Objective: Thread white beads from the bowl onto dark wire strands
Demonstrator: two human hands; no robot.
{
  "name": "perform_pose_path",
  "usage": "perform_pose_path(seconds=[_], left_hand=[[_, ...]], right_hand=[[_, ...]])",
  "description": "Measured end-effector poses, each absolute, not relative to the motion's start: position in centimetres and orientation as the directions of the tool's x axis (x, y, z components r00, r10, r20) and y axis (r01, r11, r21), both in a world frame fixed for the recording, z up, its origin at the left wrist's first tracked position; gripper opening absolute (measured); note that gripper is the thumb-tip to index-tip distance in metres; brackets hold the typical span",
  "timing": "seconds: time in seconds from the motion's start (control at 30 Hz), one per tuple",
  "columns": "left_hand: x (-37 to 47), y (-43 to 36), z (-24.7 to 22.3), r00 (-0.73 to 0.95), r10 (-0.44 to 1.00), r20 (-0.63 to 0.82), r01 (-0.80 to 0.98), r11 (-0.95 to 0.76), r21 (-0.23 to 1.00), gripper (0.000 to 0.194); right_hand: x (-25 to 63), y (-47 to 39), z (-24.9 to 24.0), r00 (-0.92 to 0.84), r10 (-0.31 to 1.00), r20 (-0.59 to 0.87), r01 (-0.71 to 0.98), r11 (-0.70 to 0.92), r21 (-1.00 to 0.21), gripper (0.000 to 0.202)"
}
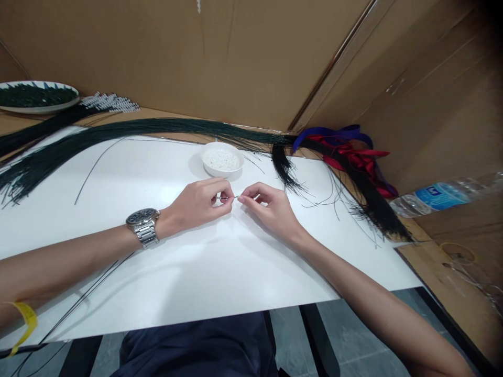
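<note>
My left hand [202,201], with a steel watch on its wrist, is pinched on a thin dark cord [234,197] over the white table. From the other side my right hand [271,209] closes thumb and forefinger on the cord's tip. Any small piece at that tip is too tiny to make out. Two long dark strands [90,290] run from under my left forearm over the front edge. Just behind the hands stands a white bowl [212,172] holding small white bits [222,158].
A long bundle of dark green cords [157,125] lies along the table's back. A plate [43,110] of dark green pieces sits at far left beside white-tipped strands [112,102]. At right are red ribbon [363,162], blue ribbon [334,133] and a plastic bottle [442,196]. Cardboard walls [157,57] enclose the table.
</note>
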State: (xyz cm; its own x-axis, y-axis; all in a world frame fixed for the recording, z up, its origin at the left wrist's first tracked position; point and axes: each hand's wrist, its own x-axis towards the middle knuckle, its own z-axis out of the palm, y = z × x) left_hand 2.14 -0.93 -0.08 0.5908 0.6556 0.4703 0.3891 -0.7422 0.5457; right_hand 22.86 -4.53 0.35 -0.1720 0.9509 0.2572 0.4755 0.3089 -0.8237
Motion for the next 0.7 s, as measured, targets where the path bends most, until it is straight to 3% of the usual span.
perform_pose_path(seconds=[0.17,0.7], left_hand=[[2.14,-1.07,0.03,0.625,0.640,0.446,0.386,-0.750,0.537,0.020],[2.14,-1.09,-0.10,0.641,0.660,0.393,0.395,-0.722,0.569,0.010]], right_hand=[[23.03,-4.68,0.57,-0.269,0.931,0.247,0.431,0.346,-0.833,0.012],[23.37,-4.41,0.13,-0.336,0.913,0.230,0.492,0.379,-0.784,0.012]])
